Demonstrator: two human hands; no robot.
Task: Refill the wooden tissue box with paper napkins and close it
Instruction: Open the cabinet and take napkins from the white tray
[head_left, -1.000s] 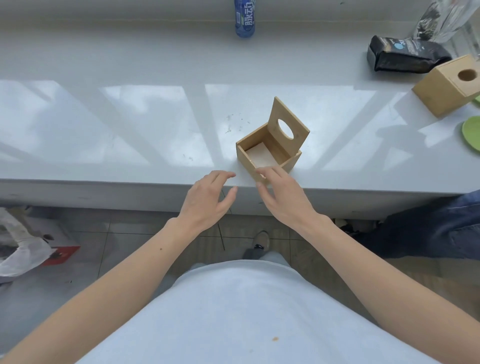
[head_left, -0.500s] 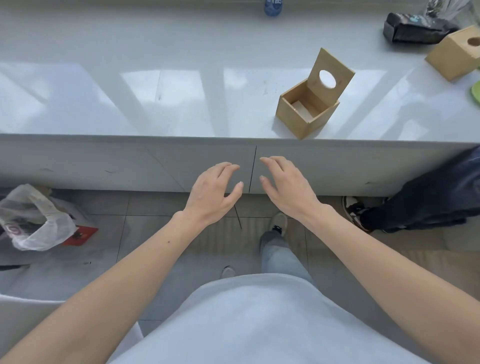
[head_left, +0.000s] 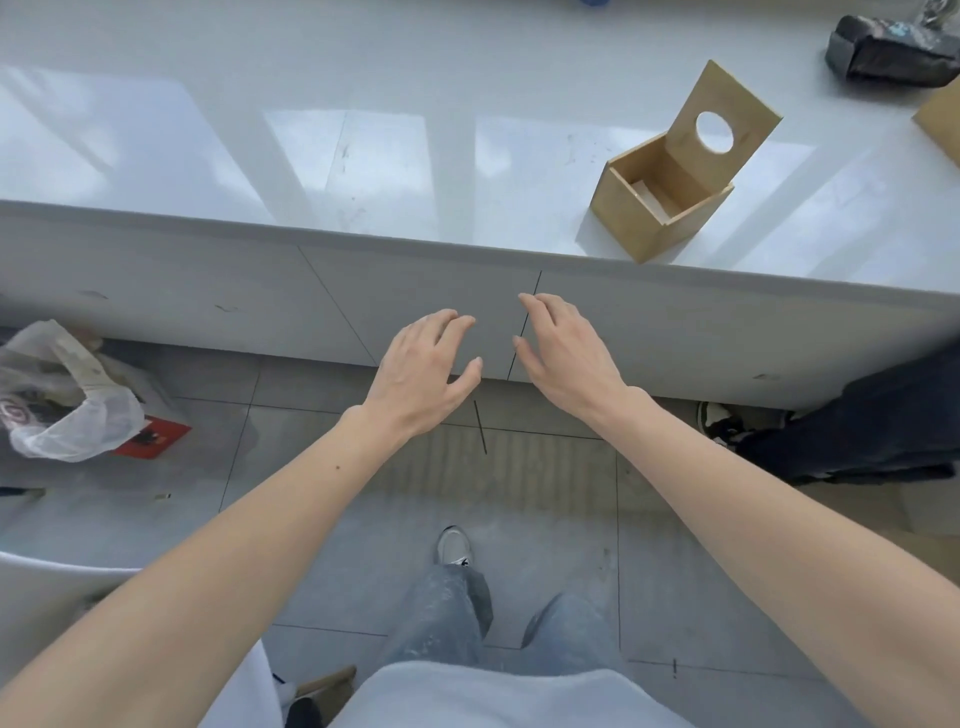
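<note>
Neither grip is holding anything; the left hand and right hand are hanging spread in front of the worktop's front edge, having drawn back off the wooden tissue box over the last second; one such box is sitting open near that front edge, lid upright, seemingly almost empty; napkins are probably being fetched next, though none is showing; part of a second box is peeking in at the right edge.
</note>
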